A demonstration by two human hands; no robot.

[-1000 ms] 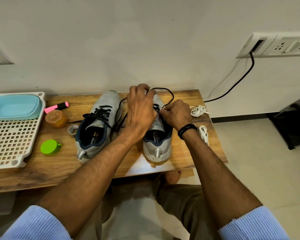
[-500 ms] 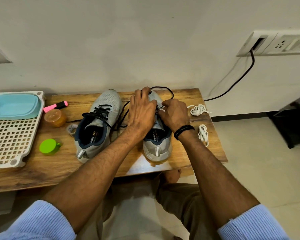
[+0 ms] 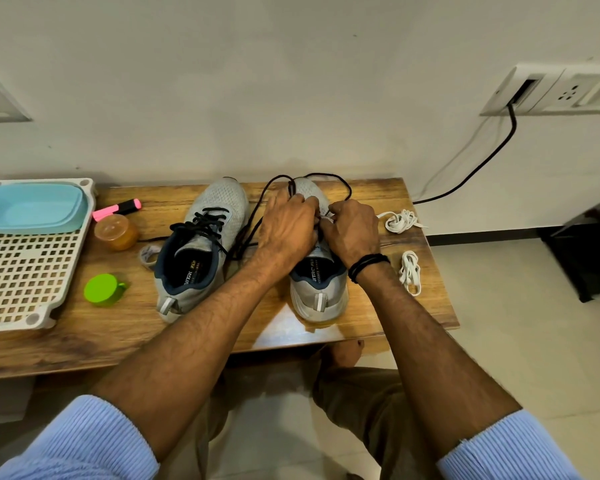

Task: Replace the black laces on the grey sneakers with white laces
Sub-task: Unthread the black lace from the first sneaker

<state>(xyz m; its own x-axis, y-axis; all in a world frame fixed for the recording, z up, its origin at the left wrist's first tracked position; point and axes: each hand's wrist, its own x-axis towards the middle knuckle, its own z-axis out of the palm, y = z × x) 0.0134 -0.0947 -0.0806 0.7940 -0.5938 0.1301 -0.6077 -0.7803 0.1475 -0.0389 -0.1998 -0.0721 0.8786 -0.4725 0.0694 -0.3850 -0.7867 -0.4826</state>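
Grey sneaker [image 3: 317, 299] stood on the counter [image 3: 118, 327] right of centre, heel toward the front edge. Left hand [image 3: 286, 230] fingers were clamped on its black lace [image 3: 340, 183]; right hand [image 3: 352, 233] fingers pinched its upper at the eyelets. White laces [image 3: 400, 221] lay near the right edge.

Lacing area of the right sneaker [image 3: 321, 299] hidden beneath left hand [image 3: 284, 230] and right hand [image 3: 352, 233], black lace [image 3: 328, 174] vanishing under left fingers, right hand's pinch too small to tell, tray [image 3: 21, 271] and wall socket [image 3: 568, 95] cut by edges
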